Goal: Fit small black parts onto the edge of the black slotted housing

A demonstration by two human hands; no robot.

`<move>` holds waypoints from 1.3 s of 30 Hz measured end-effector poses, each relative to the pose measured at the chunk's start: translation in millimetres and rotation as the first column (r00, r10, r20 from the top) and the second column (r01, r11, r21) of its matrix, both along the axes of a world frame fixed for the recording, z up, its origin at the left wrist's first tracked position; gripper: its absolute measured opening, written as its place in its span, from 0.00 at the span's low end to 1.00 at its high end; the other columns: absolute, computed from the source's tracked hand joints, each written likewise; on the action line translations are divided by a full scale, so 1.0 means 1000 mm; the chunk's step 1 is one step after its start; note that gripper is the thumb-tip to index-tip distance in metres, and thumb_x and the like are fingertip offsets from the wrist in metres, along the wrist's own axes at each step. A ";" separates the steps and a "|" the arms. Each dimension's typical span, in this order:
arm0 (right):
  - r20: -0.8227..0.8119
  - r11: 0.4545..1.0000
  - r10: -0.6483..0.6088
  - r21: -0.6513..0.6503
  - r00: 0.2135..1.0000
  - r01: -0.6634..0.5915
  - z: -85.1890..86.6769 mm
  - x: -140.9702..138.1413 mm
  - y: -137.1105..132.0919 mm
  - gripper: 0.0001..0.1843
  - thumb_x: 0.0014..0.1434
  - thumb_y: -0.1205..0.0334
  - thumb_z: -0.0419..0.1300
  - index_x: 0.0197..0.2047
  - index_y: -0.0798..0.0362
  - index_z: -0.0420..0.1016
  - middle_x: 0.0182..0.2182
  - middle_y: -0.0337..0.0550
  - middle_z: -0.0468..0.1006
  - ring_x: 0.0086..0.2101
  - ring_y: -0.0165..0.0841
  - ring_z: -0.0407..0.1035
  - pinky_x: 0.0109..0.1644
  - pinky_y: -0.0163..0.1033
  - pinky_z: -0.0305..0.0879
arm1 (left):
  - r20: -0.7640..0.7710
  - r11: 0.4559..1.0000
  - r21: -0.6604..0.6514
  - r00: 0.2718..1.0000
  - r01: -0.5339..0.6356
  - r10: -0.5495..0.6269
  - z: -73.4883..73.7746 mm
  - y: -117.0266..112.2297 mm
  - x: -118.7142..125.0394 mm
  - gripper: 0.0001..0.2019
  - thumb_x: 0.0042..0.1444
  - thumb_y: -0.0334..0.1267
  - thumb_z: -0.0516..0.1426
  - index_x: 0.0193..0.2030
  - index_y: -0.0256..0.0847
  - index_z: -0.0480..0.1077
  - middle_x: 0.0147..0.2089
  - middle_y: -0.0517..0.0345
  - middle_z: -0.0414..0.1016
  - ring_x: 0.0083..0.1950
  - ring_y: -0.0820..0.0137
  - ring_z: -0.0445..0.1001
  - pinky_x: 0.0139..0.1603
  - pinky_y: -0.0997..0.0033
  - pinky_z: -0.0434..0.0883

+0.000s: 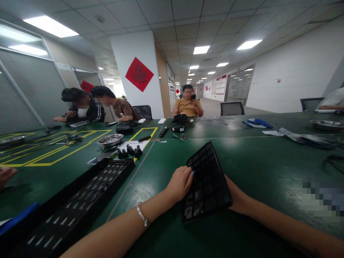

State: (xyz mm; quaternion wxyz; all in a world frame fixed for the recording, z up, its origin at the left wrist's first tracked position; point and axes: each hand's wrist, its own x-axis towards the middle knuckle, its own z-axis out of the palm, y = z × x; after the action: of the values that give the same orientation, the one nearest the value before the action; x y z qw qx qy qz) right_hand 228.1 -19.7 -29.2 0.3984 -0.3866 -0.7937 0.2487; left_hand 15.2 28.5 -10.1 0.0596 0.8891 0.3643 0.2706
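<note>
A black compartment tray [205,179] is tilted up above the green table, its grid of square cells facing left and toward me. Small pale pieces show in a few of the lower cells. My left hand [180,183] is closed at the tray's left edge, with curled fingers against its gridded face. Something small and blue shows at a fingertip; I cannot tell what it is. Behind the tray's right side, my right hand [234,196] grips it, most of its fingers hidden. To the left lies a long black tray [67,193] with rows of small shiny pointed pieces.
Black cylindrical parts [130,151] and a metal bowl [110,139] stand beyond the long tray. Another person's hand [7,176] is at the left edge. Several people sit around the green table [252,157]. Blue-and-white gloves [257,123] lie at the far right.
</note>
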 end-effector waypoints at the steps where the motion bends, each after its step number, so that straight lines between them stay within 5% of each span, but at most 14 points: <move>1: -0.036 0.999 0.014 -0.032 0.999 -0.015 0.000 -0.001 0.000 0.23 0.50 0.59 0.61 0.50 0.51 0.67 0.48 0.51 0.70 0.47 0.44 0.66 0.52 0.51 0.63 | -0.002 0.999 -0.036 1.000 0.022 -0.022 0.000 0.001 -0.001 0.17 0.62 0.41 0.40 0.26 0.39 0.60 0.27 0.58 0.62 0.31 0.70 0.62 0.34 0.71 0.60; 5: -0.169 0.988 0.017 -0.149 0.985 -0.043 -0.001 -0.005 -0.001 0.19 0.57 0.55 0.53 0.52 0.49 0.66 0.42 0.50 0.74 0.41 0.41 0.70 0.46 0.51 0.68 | 0.076 0.983 -0.180 0.997 0.037 -0.023 -0.001 0.005 -0.002 0.22 0.62 0.46 0.36 0.19 0.40 0.51 0.20 0.62 0.51 0.23 0.74 0.54 0.27 0.73 0.54; 8: -0.170 0.988 0.027 -0.142 0.985 -0.052 0.002 -0.005 -0.003 0.20 0.53 0.55 0.57 0.49 0.51 0.69 0.44 0.52 0.72 0.44 0.43 0.68 0.49 0.50 0.66 | 0.124 0.975 -0.221 0.992 0.026 0.001 -0.001 0.005 -0.003 0.22 0.61 0.47 0.35 0.18 0.40 0.46 0.19 0.63 0.46 0.22 0.75 0.50 0.25 0.73 0.51; 13: -0.221 0.969 0.022 -0.235 0.975 -0.075 0.014 -0.009 -0.009 0.20 0.48 0.53 0.62 0.44 0.50 0.71 0.41 0.50 0.73 0.43 0.44 0.69 0.50 0.52 0.64 | 0.111 0.971 -0.232 0.994 0.048 -0.023 0.000 0.005 -0.003 0.19 0.59 0.45 0.38 0.19 0.39 0.48 0.19 0.63 0.49 0.22 0.76 0.52 0.25 0.74 0.51; 19: -0.408 0.896 -0.051 -0.422 0.912 -0.139 0.023 -0.022 -0.012 0.17 0.59 0.49 0.48 0.46 0.48 0.66 0.37 0.48 0.76 0.39 0.41 0.72 0.47 0.51 0.68 | 0.101 0.983 -0.181 0.995 0.031 -0.013 0.001 0.002 -0.004 0.17 0.57 0.43 0.41 0.20 0.39 0.51 0.20 0.62 0.54 0.23 0.75 0.56 0.26 0.74 0.53; 24: -0.208 0.980 0.021 -0.191 0.978 -0.062 0.013 -0.013 -0.007 0.18 0.56 0.53 0.53 0.49 0.49 0.66 0.43 0.50 0.73 0.45 0.43 0.68 0.50 0.50 0.66 | 0.126 0.978 -0.209 0.992 0.021 0.006 0.002 0.002 -0.003 0.20 0.59 0.44 0.39 0.18 0.39 0.51 0.19 0.62 0.51 0.22 0.75 0.54 0.25 0.74 0.52; 29: -0.040 0.998 0.048 -0.025 0.998 -0.049 0.005 -0.002 -0.006 0.24 0.52 0.58 0.59 0.53 0.51 0.64 0.48 0.51 0.70 0.47 0.43 0.67 0.53 0.50 0.64 | 0.110 0.978 -0.207 0.994 0.035 -0.012 0.002 0.004 -0.002 0.20 0.60 0.44 0.40 0.18 0.39 0.52 0.19 0.63 0.51 0.22 0.75 0.53 0.26 0.73 0.52; 39: -0.078 0.985 0.031 -0.164 0.996 -0.044 0.009 -0.008 -0.005 0.12 0.57 0.59 0.53 0.45 0.49 0.70 0.40 0.47 0.76 0.40 0.40 0.71 0.45 0.47 0.70 | 0.095 0.982 -0.186 0.995 -0.001 0.019 0.000 0.003 -0.001 0.17 0.57 0.41 0.43 0.19 0.39 0.52 0.19 0.63 0.53 0.22 0.75 0.55 0.26 0.74 0.50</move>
State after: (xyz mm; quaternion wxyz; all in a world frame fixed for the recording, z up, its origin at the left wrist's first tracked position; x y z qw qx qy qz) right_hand 220.0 -24.6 -20.1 0.3895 -0.3939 -0.7619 0.3357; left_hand 13.9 31.1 -10.0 0.1587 0.8638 0.3890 0.2783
